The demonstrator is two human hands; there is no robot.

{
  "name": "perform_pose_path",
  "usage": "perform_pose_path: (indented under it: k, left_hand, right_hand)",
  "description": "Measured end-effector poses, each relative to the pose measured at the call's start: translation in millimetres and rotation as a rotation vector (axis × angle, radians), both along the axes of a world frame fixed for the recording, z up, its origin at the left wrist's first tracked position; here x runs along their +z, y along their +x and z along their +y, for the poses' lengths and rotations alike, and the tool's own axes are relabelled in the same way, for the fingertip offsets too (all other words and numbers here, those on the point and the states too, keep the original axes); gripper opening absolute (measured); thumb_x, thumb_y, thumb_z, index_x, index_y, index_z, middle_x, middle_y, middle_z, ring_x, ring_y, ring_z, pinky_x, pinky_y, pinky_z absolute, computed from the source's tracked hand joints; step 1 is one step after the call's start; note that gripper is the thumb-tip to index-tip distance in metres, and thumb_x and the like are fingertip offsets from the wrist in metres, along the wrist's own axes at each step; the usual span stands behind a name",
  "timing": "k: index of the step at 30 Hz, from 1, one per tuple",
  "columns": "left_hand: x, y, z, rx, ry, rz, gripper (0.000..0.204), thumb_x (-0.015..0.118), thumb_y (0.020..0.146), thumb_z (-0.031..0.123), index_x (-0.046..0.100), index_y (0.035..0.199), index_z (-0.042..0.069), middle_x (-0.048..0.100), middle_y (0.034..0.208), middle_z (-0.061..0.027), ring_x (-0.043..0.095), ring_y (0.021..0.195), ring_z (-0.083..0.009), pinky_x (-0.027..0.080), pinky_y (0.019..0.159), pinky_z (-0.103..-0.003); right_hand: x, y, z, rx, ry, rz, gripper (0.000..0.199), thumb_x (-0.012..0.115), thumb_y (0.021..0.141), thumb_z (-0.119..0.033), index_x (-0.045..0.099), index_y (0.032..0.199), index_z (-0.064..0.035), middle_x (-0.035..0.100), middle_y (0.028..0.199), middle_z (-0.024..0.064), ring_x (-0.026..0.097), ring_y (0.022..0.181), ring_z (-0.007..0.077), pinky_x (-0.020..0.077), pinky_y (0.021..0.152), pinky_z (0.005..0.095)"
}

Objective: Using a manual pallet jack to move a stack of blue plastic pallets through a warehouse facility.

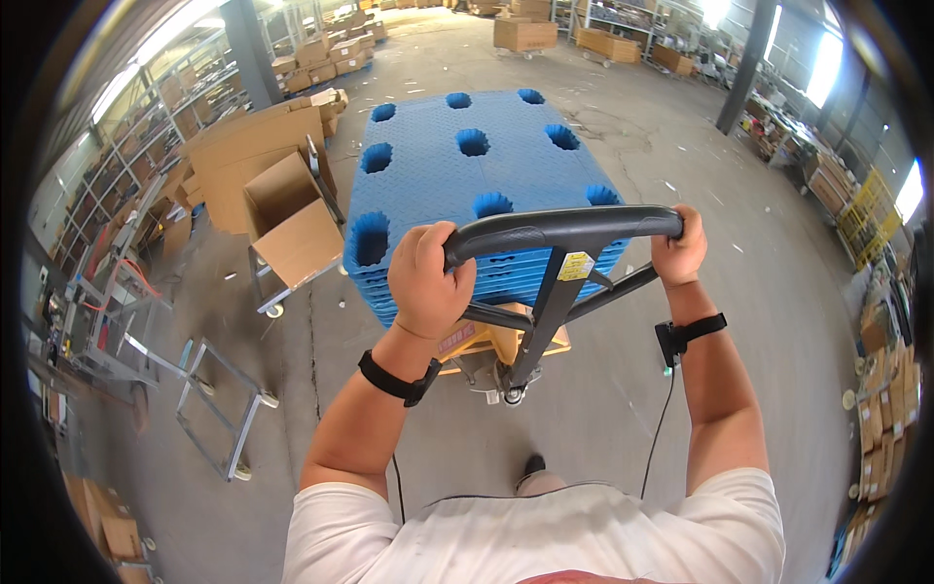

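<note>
Both of my hands grip the black handle (559, 229) of a yellow pallet jack (501, 343). My left hand (428, 280) is closed round the handle's left end, and my right hand (681, 248) wraps its right end. A dark shaft with a yellow label runs from the handle down to the jack's wheels near the floor. Just beyond it sits a stack of blue plastic pallets (428, 185), with round-edged holes in the top one. The jack's forks are hidden by the stack.
An open cardboard box (297, 229) on a wheeled frame stands close to the stack's left side. Nearer on the left is a bare metal trolley frame (229, 409). Cartons (890, 419) line the right edge, by a yellow rack (869, 216). A dark pillar (749, 68) rises at the far right.
</note>
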State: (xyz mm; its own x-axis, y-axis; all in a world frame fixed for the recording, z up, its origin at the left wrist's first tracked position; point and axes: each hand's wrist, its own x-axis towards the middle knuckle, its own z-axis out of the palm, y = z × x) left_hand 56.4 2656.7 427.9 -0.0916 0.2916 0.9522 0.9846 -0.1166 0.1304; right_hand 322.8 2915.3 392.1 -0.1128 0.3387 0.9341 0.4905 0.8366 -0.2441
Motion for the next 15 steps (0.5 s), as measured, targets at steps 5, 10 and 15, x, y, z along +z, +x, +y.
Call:
perform_pose_path:
  k: [5, 10, 15]
  left_hand:
    - [8.3, -127.1, 177.7, 0.072, 0.029, -0.041, 0.039, 0.07, 0.071, 0.0, 0.058, 0.108, 0.003, 0.061, 0.09, -0.0147, 0.062, 0.078, -0.0345, 0.051, 0.07, -0.037]
    - [7.2, -206.9, 289.4, 0.158, -0.004, -0.074, 0.038, 0.07, 0.067, -0.001, 0.059, 0.103, 0.006, 0.061, 0.088, -0.013, 0.061, 0.077, -0.0346, 0.051, 0.069, -0.04]
    - [11.0, -326.3, 396.2, 0.232, -0.006, -0.028, 0.036, 0.07, 0.068, 0.003, 0.059, 0.103, 0.006, 0.06, 0.088, -0.0138, 0.061, 0.079, -0.0364, 0.052, 0.07, -0.042]
  right_hand:
    - [33.4, -121.1, 181.7, 0.078, 0.049, 0.022, 0.025, 0.069, 0.074, -0.006, 0.06, 0.098, -0.0088, 0.065, 0.083, 0.0124, 0.064, 0.073, 0.0364, 0.0514, 0.065, 0.0431]
    - [23.4, -215.2, 285.0, 0.18, 0.036, -0.021, 0.023, 0.067, 0.075, -0.005, 0.06, 0.097, -0.0072, 0.064, 0.085, 0.0122, 0.063, 0.074, 0.0355, 0.0505, 0.066, 0.0418]
    - [31.6, -334.9, 394.8, 0.225, 0.081, 0.007, 0.023, 0.068, 0.076, -0.005, 0.059, 0.097, -0.0069, 0.064, 0.085, 0.0121, 0.062, 0.074, 0.0355, 0.0503, 0.066, 0.042]
